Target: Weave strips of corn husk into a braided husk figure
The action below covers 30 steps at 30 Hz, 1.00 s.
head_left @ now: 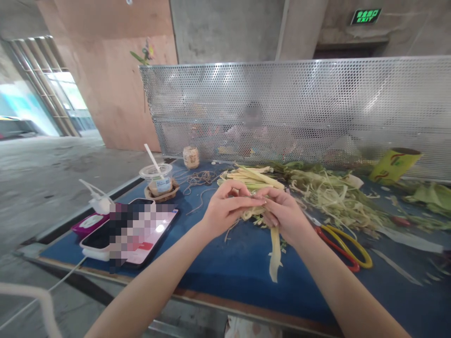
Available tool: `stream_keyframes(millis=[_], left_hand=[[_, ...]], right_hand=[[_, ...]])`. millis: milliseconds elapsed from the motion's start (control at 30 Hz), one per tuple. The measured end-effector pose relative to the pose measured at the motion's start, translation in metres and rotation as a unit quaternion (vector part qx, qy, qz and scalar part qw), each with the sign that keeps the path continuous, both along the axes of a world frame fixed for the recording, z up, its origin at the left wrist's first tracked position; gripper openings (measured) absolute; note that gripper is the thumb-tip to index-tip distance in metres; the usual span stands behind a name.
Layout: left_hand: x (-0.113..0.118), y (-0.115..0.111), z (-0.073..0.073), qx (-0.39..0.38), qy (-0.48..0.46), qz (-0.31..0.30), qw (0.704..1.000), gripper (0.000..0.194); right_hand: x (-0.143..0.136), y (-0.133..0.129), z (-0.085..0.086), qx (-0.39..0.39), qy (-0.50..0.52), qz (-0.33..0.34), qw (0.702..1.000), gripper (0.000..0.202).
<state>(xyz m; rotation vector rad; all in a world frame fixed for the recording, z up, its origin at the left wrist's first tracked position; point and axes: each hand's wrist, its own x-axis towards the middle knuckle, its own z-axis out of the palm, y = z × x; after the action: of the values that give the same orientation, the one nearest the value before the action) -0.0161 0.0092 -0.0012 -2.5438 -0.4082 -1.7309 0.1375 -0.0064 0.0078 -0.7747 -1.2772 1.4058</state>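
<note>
Both hands meet at the fingertips above the middle of the blue table. My left hand [227, 206] is closed in a pinch; what lies between its fingers is too small to make out. My right hand [282, 211] is closed on a pale yellow leaf strip [275, 256], whose ragged lower end dangles below the palm. Right behind the fingers lies a bundle of pale yellow-green strips [253, 176]. Small leafy bits [259, 219] show beneath the hands. Scissors [343, 246] with red and yellow handles lie beside my right forearm.
Left on the table [218, 267] are a tablet [151, 234], phones, and a cup with a straw [158, 178]. Loose twine [200, 180] and a twine roll [190, 157] lie farther back. Shredded leaves [338, 197] and a yellow container [394, 165] are right. A perforated metal screen [299, 103] stands behind.
</note>
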Motion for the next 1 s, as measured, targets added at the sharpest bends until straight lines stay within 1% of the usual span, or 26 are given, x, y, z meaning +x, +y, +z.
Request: stream_keyframes(millis=[100, 233, 333, 467, 567, 667, 733, 900, 1000], left_hand=[[-0.001, 0.0, 0.003, -0.002, 0.014, 0.005, 1.0, 0.018], [-0.001, 0.0, 0.005, 0.034, -0.002, 0.04, 0.999, 0.014], [-0.001, 0.0, 0.004, 0.075, -0.01, 0.059, 0.995, 0.017], [-0.001, -0.002, 0.001, 0.109, 0.003, 0.046, 0.993, 0.021], [0.0, -0.004, 0.0, 0.101, -0.023, 0.03, 0.994, 0.02], [0.001, -0.005, 0.001, 0.076, -0.069, 0.051, 0.993, 0.014], [0.001, -0.003, 0.001, 0.073, -0.084, 0.067, 0.992, 0.012], [0.0, -0.001, -0.001, 0.125, -0.072, 0.069, 0.987, 0.008], [0.002, -0.003, -0.004, 0.144, -0.078, 0.099, 0.982, 0.011]], right_hand=[[0.001, 0.0, -0.001, 0.006, -0.014, -0.002, 1.0, 0.02], [0.003, -0.001, -0.002, -0.009, -0.006, 0.024, 1.0, 0.02], [0.002, -0.002, -0.001, -0.02, 0.007, 0.046, 0.999, 0.02], [0.0, -0.003, 0.001, -0.028, 0.025, 0.06, 0.998, 0.021], [0.001, -0.005, 0.002, -0.053, 0.046, 0.072, 0.995, 0.022], [0.001, -0.007, 0.004, -0.071, 0.071, 0.077, 0.992, 0.02], [0.001, -0.009, 0.005, -0.081, 0.094, 0.079, 0.989, 0.018], [-0.005, -0.016, 0.009, -0.155, 0.158, 0.079, 0.972, 0.017], [-0.01, -0.02, 0.011, -0.18, 0.187, 0.063, 0.964, 0.017]])
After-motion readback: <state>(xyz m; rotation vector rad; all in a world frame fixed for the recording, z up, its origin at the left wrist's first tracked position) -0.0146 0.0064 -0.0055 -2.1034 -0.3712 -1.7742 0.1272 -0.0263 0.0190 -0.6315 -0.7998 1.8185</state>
